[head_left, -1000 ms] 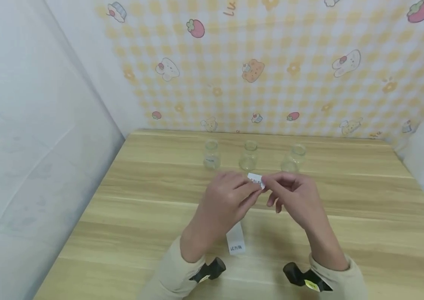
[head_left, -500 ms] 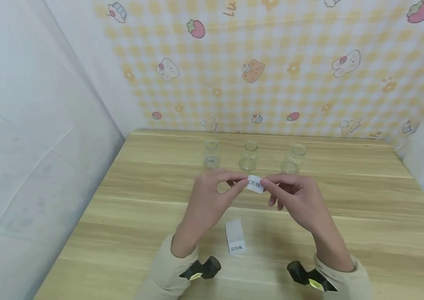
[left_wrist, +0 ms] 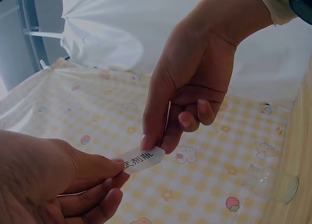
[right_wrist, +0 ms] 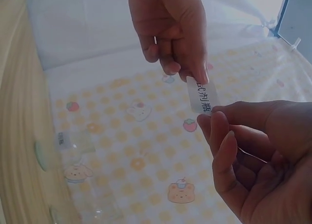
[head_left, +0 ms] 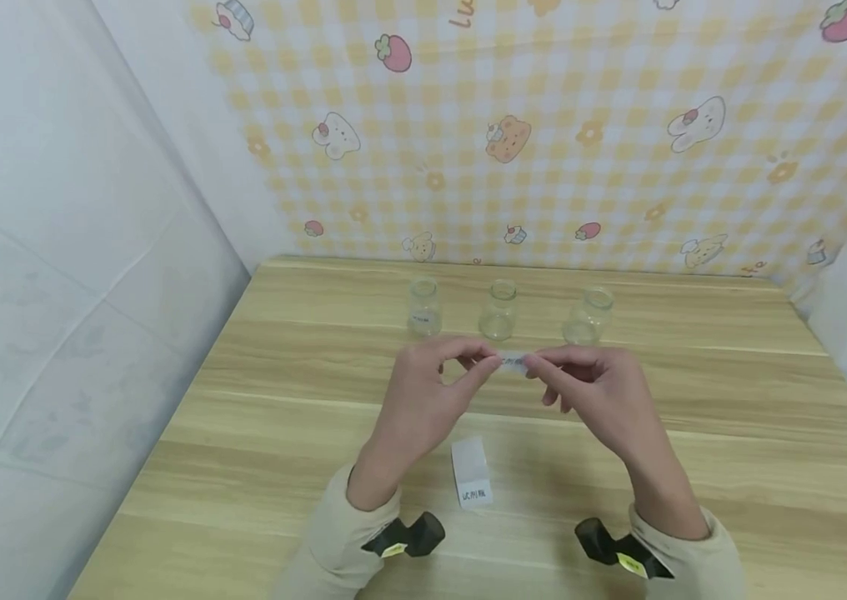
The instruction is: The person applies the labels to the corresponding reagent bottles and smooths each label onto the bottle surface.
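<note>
A small white label [head_left: 513, 362] with dark printed characters is stretched between both hands above the table. My left hand [head_left: 427, 392] pinches its left end between thumb and forefinger; my right hand [head_left: 603, 396] pinches the right end the same way. In the left wrist view the label [left_wrist: 141, 160] faces the camera, its characters readable between the two thumbs. The right wrist view shows the label [right_wrist: 202, 95] with a fingertip at each end. Just beyond the hands stand three clear glass bottles, and the middle bottle [head_left: 498, 312] is closest to the label.
The left bottle [head_left: 424, 308] bears a printed label, and the right bottle [head_left: 588, 317] stands partly behind my right hand's fingers. On the wooden table [head_left: 258, 467], nearer me, lies a white paper strip [head_left: 472, 472] with printing at its near end. A checkered cloth [head_left: 543, 167] hangs behind.
My left fingers have shifted from over the label to its left end, uncovering the characters. The label has then tilted flatter between the hands. The bottles and paper strip stay put.
</note>
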`<state>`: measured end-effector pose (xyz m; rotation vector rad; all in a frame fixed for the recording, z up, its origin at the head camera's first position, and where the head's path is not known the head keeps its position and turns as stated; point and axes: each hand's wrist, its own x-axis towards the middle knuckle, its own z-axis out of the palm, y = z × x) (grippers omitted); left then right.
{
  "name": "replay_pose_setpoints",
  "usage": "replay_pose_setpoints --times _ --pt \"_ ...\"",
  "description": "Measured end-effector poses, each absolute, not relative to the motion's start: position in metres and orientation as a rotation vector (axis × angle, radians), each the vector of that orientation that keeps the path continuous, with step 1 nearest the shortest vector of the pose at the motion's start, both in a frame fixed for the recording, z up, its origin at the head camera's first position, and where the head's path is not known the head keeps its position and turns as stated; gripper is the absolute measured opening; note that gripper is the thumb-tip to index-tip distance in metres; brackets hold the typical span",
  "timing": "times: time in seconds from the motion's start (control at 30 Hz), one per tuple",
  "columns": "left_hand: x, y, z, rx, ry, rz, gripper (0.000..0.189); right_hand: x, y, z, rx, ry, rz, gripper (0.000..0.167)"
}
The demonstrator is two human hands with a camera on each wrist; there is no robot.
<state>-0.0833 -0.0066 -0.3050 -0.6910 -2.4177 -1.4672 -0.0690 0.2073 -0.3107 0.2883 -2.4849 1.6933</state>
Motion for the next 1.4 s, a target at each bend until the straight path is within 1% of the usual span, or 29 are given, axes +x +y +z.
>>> replay_pose_setpoints --times 0.2,0.3,0.43,0.5,0.57,0.83,0.97,1.17,1.4 --pt "-0.092 -0.002 -0.307 -0.696 -2.385 -1.468 0.006 -0.078 0.205 -0.310 0.184 -2.492 1.671 0.018" --pt "-0.096 -0.001 -0.308 -0.692 -2.357 -1.479 0.007 -0.082 0.205 -0.312 0.164 -2.452 1.716 0.023" --pt "-0.101 -0.001 -0.309 -0.693 -2.321 -1.495 0.008 -0.088 0.206 -0.315 0.142 -2.429 1.702 0.023" --pt "-0.103 -0.001 -0.310 -0.686 -2.312 -1.504 0.008 -0.090 0.207 -0.316 0.126 -2.431 1.666 0.019" --pt "-0.105 -0.001 -0.310 -0.679 -2.310 -1.517 0.008 -0.092 0.207 -0.315 0.112 -2.440 1.642 0.018" --pt "-0.116 0.000 -0.313 -0.614 -2.346 -1.521 0.009 -0.102 0.205 -0.315 0.177 -2.377 1.672 0.015" --pt "-0.128 0.003 -0.322 -0.579 -2.298 -1.526 0.010 -0.111 0.204 -0.320 0.209 -2.348 1.661 0.012" --pt "-0.155 0.011 -0.345 -0.520 -2.205 -1.552 0.018 -0.137 0.204 -0.338 0.235 -2.307 1.689 0.015" --pt "-0.181 0.016 -0.373 -0.437 -2.349 -1.623 0.012 -0.169 0.207 -0.369 0.163 -2.398 1.699 0.023"
